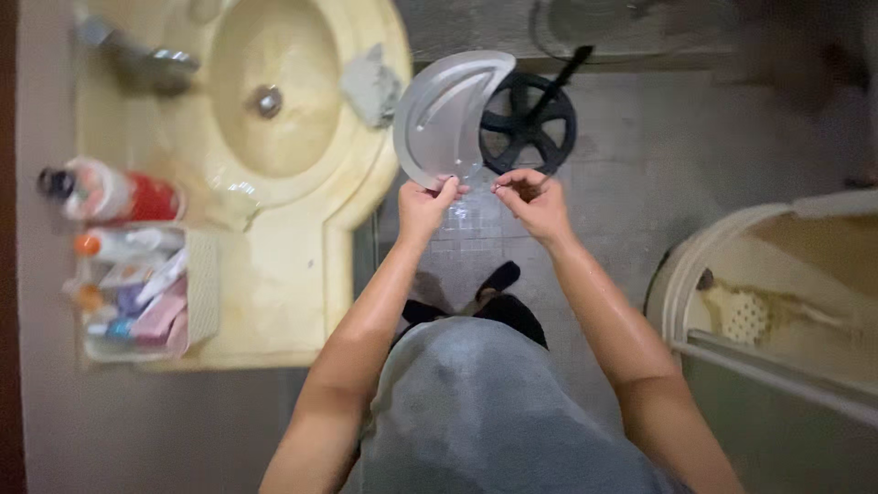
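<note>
Fingers of our left hand (pixel 426 203) pinch the lower edge of a translucent grey plastic crescent-shaped fan blade piece (pixel 445 114), holding it up above the grey tiled floor (pixel 631 165). Our right hand (pixel 535 199) closes its fingertips on the same lower edge, just beside the left. Behind the piece lies a black round spoked fan guard (pixel 530 128). A cream ceramic sink (pixel 274 91) sits to the left, with bottles in a white basket (pixel 206 293).
</note>
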Motion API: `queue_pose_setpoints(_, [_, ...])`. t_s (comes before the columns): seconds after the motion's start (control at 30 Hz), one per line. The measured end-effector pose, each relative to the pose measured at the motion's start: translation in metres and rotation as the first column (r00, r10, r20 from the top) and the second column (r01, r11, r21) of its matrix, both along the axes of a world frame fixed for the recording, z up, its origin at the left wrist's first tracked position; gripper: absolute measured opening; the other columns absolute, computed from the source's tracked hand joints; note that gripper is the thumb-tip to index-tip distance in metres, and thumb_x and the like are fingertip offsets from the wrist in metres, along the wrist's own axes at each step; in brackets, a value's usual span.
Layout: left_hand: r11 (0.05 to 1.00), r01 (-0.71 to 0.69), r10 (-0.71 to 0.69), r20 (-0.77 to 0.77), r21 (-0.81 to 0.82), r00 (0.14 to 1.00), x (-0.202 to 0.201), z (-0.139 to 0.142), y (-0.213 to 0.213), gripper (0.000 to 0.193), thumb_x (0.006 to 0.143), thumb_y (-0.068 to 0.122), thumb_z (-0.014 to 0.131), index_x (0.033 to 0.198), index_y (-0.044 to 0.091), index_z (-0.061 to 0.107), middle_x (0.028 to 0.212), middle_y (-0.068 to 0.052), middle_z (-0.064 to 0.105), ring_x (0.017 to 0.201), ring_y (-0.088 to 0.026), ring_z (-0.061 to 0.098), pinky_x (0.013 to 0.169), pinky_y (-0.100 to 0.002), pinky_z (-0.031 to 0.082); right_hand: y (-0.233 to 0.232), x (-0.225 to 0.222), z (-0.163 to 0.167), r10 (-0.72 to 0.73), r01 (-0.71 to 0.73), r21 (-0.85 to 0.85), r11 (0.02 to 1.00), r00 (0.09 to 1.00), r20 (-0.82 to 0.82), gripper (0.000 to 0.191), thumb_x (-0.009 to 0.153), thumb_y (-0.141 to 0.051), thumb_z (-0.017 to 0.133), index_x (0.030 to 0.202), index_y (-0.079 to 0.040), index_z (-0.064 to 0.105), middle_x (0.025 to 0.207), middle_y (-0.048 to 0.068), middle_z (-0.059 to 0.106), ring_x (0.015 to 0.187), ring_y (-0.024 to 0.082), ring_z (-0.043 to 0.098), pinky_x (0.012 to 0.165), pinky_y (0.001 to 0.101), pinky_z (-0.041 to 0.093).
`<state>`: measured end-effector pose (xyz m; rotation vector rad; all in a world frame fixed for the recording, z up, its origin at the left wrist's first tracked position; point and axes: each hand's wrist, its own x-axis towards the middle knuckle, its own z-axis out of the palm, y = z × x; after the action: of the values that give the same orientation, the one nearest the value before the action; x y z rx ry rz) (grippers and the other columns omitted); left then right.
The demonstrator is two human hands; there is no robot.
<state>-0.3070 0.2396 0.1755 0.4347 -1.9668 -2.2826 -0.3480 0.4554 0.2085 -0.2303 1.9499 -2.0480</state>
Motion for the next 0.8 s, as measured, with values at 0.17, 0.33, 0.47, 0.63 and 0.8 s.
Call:
queue_pose_setpoints(0.17, [0.986, 0.149, -0.133, -0.184, 0.080, 0.974, -0.043, 0.042, 0.093, 0.019, 0.098, 0.009, 0.069, 0.105, -0.008, 0.074, 0.096, -0.012, 0.078, 0.089, -0.017, 0.076, 0.080, -0.030, 0.061, 0.081, -0.022, 0.037, -0.082, 0.076, -0.051, 0.996, 0.987, -0.139, 0.013, 0.095, -0.002, 0.076, 0.105, -0.003, 0.068, 0.093, 0.002, 0.071, 0.076, 0.004, 0.060, 0.065, 0.0195, 0.047])
queue_pose_setpoints(0.33, [0.975, 0.201, -0.179, -0.196, 0.096, 0.964, -0.083, 0.061, 0.159, 0.016, 0.099, 0.006, 0.069, 0.104, -0.007, 0.074, 0.097, -0.009, 0.078, 0.090, -0.015, 0.075, 0.080, -0.028, 0.060, 0.137, -0.050, 0.059, -0.173, 0.165, -0.053, 0.985, 0.961, -0.218, 0.009, 0.094, -0.001, 0.076, 0.100, -0.002, 0.069, 0.101, 0.003, 0.070, 0.071, 0.004, 0.057, 0.060, 0.0192, 0.046])
queue_pose_setpoints(0.47, [0.976, 0.202, -0.171, -0.277, 0.087, 0.946, -0.111, 0.064, 0.209, 0.013, 0.098, 0.005, 0.071, 0.103, -0.007, 0.075, 0.096, -0.008, 0.078, 0.087, -0.013, 0.072, 0.081, -0.028, 0.059, 0.176, -0.082, 0.063, -0.194, 0.213, 0.009, 0.977, 0.907, -0.374, 0.010, 0.091, 0.002, 0.079, 0.098, 0.001, 0.072, 0.114, 0.006, 0.064, 0.079, 0.005, 0.057, 0.069, 0.0207, 0.048])
queue_pose_setpoints(0.63, [0.974, 0.216, -0.188, -0.274, 0.074, 0.943, -0.142, 0.064, 0.260, 0.013, 0.097, 0.006, 0.071, 0.100, -0.006, 0.076, 0.094, -0.007, 0.078, 0.085, -0.012, 0.072, 0.079, -0.027, 0.059, 0.220, -0.117, 0.056, -0.222, 0.192, -0.129, 0.973, 0.930, -0.292, 0.008, 0.094, 0.004, 0.076, 0.100, -0.001, 0.073, 0.112, 0.007, 0.069, 0.097, 0.010, 0.069, 0.084, 0.0244, 0.057])
queue_pose_setpoints(0.8, [0.978, 0.207, -0.200, -0.201, 0.016, 0.959, -0.165, 0.066, 0.295, 0.011, 0.098, 0.005, 0.072, 0.099, -0.005, 0.078, 0.094, -0.008, 0.080, 0.084, -0.012, 0.071, 0.080, -0.028, 0.058, 0.257, -0.137, 0.053, -0.246, 0.281, 0.068, 0.957, 0.914, -0.322, 0.010, 0.089, 0.001, 0.081, 0.098, -0.002, 0.077, 0.105, 0.005, 0.072, 0.087, 0.008, 0.065, 0.074, 0.0214, 0.053])
